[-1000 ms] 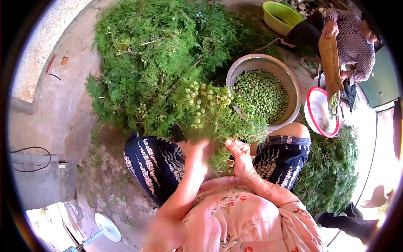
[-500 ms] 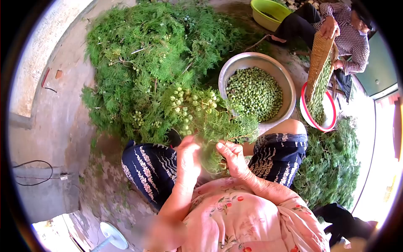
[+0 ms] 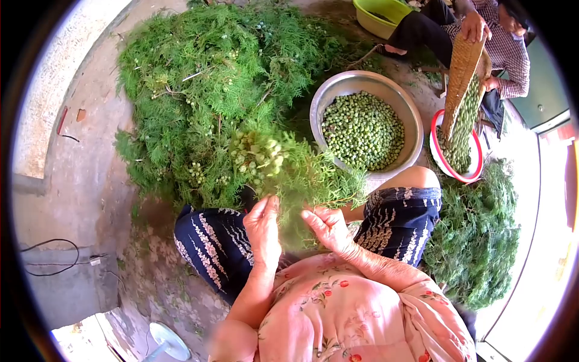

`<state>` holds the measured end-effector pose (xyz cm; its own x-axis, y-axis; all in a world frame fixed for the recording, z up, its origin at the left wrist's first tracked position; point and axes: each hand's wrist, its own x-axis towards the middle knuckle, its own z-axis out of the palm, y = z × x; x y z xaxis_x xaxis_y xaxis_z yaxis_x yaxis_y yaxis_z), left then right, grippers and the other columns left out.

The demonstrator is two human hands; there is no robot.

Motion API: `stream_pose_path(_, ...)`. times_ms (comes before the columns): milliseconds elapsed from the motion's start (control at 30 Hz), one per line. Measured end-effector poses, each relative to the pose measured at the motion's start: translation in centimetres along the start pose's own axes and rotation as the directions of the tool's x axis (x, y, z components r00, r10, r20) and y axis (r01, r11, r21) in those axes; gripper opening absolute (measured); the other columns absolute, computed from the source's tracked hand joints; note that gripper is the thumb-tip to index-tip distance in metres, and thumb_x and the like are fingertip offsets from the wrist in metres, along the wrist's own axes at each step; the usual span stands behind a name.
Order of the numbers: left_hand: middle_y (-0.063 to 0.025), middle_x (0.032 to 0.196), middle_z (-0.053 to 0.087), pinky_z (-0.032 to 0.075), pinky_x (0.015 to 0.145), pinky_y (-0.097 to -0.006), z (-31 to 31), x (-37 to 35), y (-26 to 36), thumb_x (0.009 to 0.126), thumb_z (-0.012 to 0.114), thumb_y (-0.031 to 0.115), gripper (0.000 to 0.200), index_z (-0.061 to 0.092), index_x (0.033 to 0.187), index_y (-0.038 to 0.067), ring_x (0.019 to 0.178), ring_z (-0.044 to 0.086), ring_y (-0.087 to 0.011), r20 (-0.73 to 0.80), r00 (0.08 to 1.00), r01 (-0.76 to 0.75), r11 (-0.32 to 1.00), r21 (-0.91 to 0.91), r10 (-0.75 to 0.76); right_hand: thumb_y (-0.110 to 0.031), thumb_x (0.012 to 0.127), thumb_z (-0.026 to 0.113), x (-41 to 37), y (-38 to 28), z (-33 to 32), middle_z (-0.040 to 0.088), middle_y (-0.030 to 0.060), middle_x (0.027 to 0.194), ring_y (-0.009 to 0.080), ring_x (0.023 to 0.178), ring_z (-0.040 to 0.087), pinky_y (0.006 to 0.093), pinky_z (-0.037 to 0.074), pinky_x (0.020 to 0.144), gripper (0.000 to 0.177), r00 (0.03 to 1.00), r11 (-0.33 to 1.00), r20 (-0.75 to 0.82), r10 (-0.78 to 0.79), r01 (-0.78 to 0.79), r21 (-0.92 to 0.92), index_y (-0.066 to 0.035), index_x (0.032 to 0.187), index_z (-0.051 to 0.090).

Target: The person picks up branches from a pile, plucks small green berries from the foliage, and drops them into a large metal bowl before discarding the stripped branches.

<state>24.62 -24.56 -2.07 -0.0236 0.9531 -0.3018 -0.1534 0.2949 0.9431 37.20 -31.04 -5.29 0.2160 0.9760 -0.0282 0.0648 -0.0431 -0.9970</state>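
Observation:
Over my lap, a leafy green branch [image 3: 313, 181] with round pale-green cones [image 3: 258, 155] is held up in front of me, partly blurred. My left hand [image 3: 263, 229] is at the branch's left side, thumb and fingers pinched together; what they hold, if anything, is too small to make out. On the right, my right hand [image 3: 329, 228] grips the lower part of the branch between thumb and fingers. Just beyond my right knee stands a metal basin [image 3: 416, 130] with many green cones [image 3: 363, 130] inside.
A large heap of green branches [image 3: 187, 90] lies ahead and left, another pile [image 3: 476, 241] at the right. A co-worker [image 3: 506, 54] tips a woven tray [image 3: 463, 75] of cones into a red-rimmed basin [image 3: 438, 154]. Behind stands a yellow-green tub [image 3: 377, 24].
My left hand has moved slightly left and down, away from the blurred sprigs. The branch has shifted a little, and more cones lie in the co-worker's red-rimmed basin.

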Motion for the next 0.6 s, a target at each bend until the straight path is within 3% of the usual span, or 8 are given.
stream_pose_path(200, 0.0023, 0.076, 0.057, 0.037, 0.065, -0.0175, -0.8, 0.5, 1.3, 0.086, 0.058, 0.016, 0.017, 0.060, 0.089, -0.001, 0.069, 0.049, -0.0060, 0.243, 0.964, 0.159, 0.970, -0.184, -0.112, -0.016, 0.079, 0.059, 0.1, 0.3, 0.9, 0.060, 0.0111, 0.074, 0.0281, 0.060, 0.056, 0.0343, 0.045, 0.049, 0.012, 0.909, 0.792, 0.008, -0.417, 0.368, -0.488, -0.005, 0.082, 0.062)
stream_pose_path(233, -0.0010, 0.080, 0.059, 0.042, 0.069, -0.0197, -0.7, 0.9, 0.4, 0.084, 0.060, 0.014, 0.018, 0.059, 0.093, -0.001, 0.074, 0.054, -0.0087, 0.245, 0.960, 0.208, 0.934, -0.291, -0.138, -0.013, 0.074, 0.060, 0.3, 3.7, 0.5, 0.058, 0.0115, 0.078, 0.0268, 0.061, 0.058, 0.0349, 0.047, 0.048, 0.021, 0.775, 0.632, 0.228, -0.590, 0.619, -0.466, -0.004, 0.093, 0.060)
stream_pose_path(333, -0.0082, 0.101, 0.059, 0.047, 0.083, -0.0304, -3.3, 1.4, -2.3, 0.086, 0.055, 0.016, 0.029, 0.052, 0.110, 0.001, 0.088, 0.057, -0.0160, 0.522, 0.852, 0.251, 0.851, -0.461, 0.032, -0.014, 0.074, 0.060, -0.4, 2.1, 1.8, 0.055, 0.0123, 0.077, 0.0265, 0.060, 0.058, 0.0356, 0.047, 0.048, 0.029, 0.890, 0.669, 0.246, -0.384, 0.452, -0.591, -0.001, 0.100, 0.055)
stream_pose_path(367, -0.0093, 0.107, 0.057, 0.047, 0.084, -0.0322, -2.9, 1.3, -2.3, 0.087, 0.052, 0.017, 0.031, 0.049, 0.114, 0.001, 0.092, 0.057, -0.0173, 0.358, 0.927, 0.246, 0.901, -0.358, -0.111, -0.015, 0.075, 0.059, -0.5, 1.1, 2.1, 0.054, 0.0126, 0.078, 0.0270, 0.059, 0.057, 0.0359, 0.048, 0.049, 0.030, 0.898, 0.641, 0.279, -0.341, 0.439, -0.630, 0.000, 0.101, 0.054)
stream_pose_path(433, -0.0094, 0.104, 0.058, 0.047, 0.083, -0.0340, -2.7, 0.8, -3.7, 0.090, 0.049, 0.016, 0.030, 0.050, 0.115, 0.000, 0.091, 0.056, -0.0207, 0.240, 0.964, -0.163, 0.970, 0.181, 0.117, -0.016, 0.077, 0.058, -0.9, -1.6, 2.3, 0.054, 0.0135, 0.079, 0.0287, 0.060, 0.057, 0.0369, 0.048, 0.051, 0.031, 0.924, 0.657, 0.275, -0.265, 0.382, -0.650, 0.002, 0.102, 0.052)
stream_pose_path(467, -0.0105, 0.112, 0.052, 0.045, 0.087, -0.0339, -2.7, 0.6, -3.0, 0.091, 0.044, 0.018, 0.033, 0.045, 0.120, 0.001, 0.099, 0.052, -0.0213, 0.237, 0.964, -0.195, 0.926, 0.323, 0.121, -0.016, 0.078, 0.058, -1.1, -2.5, 2.4, 0.053, 0.0141, 0.080, 0.0299, 0.061, 0.057, 0.0374, 0.048, 0.052, 0.032, 0.943, 0.705, 0.242, -0.231, 0.333, -0.627, 0.002, 0.103, 0.052)
stream_pose_path(567, -0.0139, 0.137, 0.036, 0.037, 0.100, -0.0334, -3.0, 0.5, -1.0, 0.096, 0.031, 0.021, 0.043, 0.030, 0.135, 0.003, 0.120, 0.041, -0.0231, 0.244, 0.962, 0.045, 0.952, 0.303, -0.123, -0.017, 0.080, 0.058, -0.8, -2.8, 2.3, 0.054, 0.0151, 0.080, 0.0318, 0.065, 0.057, 0.0386, 0.048, 0.057, 0.035, 0.937, 0.788, 0.250, -0.244, 0.342, -0.513, 0.001, 0.109, 0.051)
stream_pose_path(600, -0.0152, 0.135, 0.037, 0.038, 0.099, -0.0341, -3.5, 1.3, -1.9, 0.095, 0.033, 0.020, 0.044, 0.028, 0.136, 0.005, 0.119, 0.043, -0.0234, 0.318, 0.943, 0.076, 0.993, 0.086, -0.100, -0.018, 0.081, 0.057, -0.6, -2.9, 2.3, 0.054, 0.0154, 0.082, 0.0320, 0.067, 0.057, 0.0386, 0.048, 0.058, 0.036, 0.941, 0.836, 0.238, -0.240, 0.325, -0.441, 0.001, 0.111, 0.050)
